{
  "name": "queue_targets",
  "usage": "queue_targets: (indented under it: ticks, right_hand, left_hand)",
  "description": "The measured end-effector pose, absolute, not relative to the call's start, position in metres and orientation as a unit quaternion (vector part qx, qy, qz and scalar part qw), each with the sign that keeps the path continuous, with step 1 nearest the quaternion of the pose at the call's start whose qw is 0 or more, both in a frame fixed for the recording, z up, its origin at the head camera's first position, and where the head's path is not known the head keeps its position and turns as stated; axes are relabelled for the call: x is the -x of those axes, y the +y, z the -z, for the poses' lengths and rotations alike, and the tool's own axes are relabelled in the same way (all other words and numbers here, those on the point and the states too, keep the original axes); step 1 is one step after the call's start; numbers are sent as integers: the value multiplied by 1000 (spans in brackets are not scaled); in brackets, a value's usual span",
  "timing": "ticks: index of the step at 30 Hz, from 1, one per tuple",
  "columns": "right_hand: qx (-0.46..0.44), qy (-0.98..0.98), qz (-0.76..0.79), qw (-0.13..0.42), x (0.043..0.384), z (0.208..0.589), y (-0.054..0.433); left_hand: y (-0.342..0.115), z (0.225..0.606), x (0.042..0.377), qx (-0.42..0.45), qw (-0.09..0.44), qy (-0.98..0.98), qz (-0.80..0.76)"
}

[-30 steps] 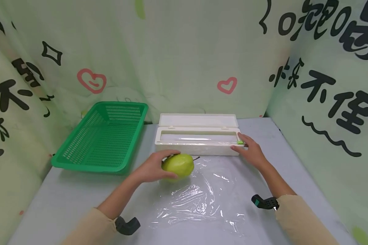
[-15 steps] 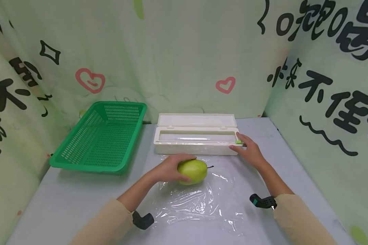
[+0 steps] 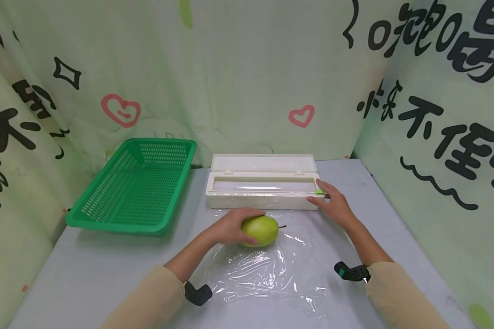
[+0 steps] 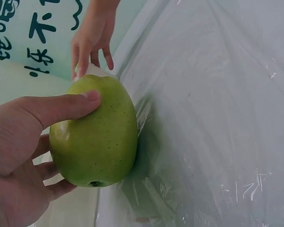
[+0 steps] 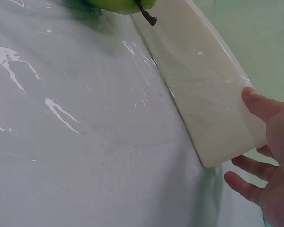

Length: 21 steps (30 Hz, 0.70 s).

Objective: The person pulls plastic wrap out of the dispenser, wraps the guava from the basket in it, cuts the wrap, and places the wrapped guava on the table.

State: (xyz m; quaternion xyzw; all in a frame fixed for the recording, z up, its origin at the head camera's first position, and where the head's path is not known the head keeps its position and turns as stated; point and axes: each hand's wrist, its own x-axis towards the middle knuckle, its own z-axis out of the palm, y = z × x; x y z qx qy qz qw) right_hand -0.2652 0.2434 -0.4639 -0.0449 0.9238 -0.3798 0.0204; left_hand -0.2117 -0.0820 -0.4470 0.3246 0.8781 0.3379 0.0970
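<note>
In the head view my left hand (image 3: 232, 227) grips a green pear (image 3: 262, 231) over a sheet of clear cling film (image 3: 267, 274) spread on the table. The left wrist view shows the thumb on one side of the pear (image 4: 97, 137) and fingers on the other, its dark stem pointing right in the head view. Behind it stands a white cling film dispenser (image 3: 263, 202), lid up, a film roll inside and film drawn over its front. My right hand (image 3: 333, 203) holds its right end, thumb on the front face (image 5: 203, 94), beside a green slider (image 3: 319, 192).
A green plastic basket (image 3: 125, 225) with slotted sides stands at the back left of the white table (image 3: 103, 269). Printed curtains (image 3: 238, 82) hang behind and along both sides.
My left hand has carried the pear to the right, from the film's left part towards its middle, and has nearly stopped in the last half second. My right hand keeps its place at the dispenser.
</note>
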Motion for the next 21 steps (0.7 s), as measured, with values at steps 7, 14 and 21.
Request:
queue_targets:
  ticks: [7, 14, 21]
  right_hand:
    - [39, 926, 373, 31, 263, 461, 241]
    - [21, 929, 368, 43, 254, 451, 238]
    - [43, 920, 385, -65, 237, 445, 234]
  left_hand:
    - [-79, 449, 216, -316, 99, 881, -337]
    - [-77, 449, 217, -316, 104, 881, -337]
    - [-82, 444, 214, -319, 90, 880, -341]
